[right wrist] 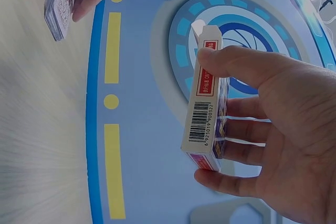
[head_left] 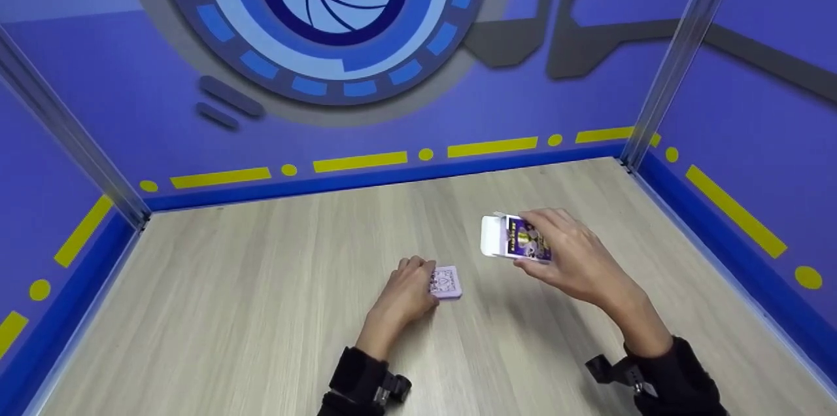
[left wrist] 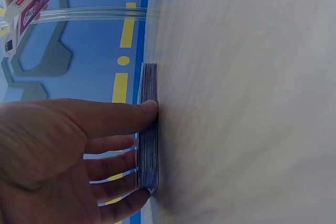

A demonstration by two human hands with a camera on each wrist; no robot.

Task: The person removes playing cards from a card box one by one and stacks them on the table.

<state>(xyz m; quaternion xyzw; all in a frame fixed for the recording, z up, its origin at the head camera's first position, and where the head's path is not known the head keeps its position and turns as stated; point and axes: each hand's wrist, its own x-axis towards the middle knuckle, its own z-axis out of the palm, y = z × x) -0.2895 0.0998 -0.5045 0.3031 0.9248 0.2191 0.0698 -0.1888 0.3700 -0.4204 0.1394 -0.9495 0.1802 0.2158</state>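
A squared deck of playing cards with a patterned back lies flat on the wooden table. My left hand grips it from the left, thumb on the near edge and fingers along the far edge, as the left wrist view shows on the card edges. Above the table to the right, my right hand holds a card box between thumb and fingers. The box's white end flap stands open, pointing left toward the deck. A barcode and red label mark the box side in the right wrist view.
The pale wooden table is bounded by blue printed panels at the back and both sides. Metal posts stand at the corners. Each wrist wears a black strap with a small camera.
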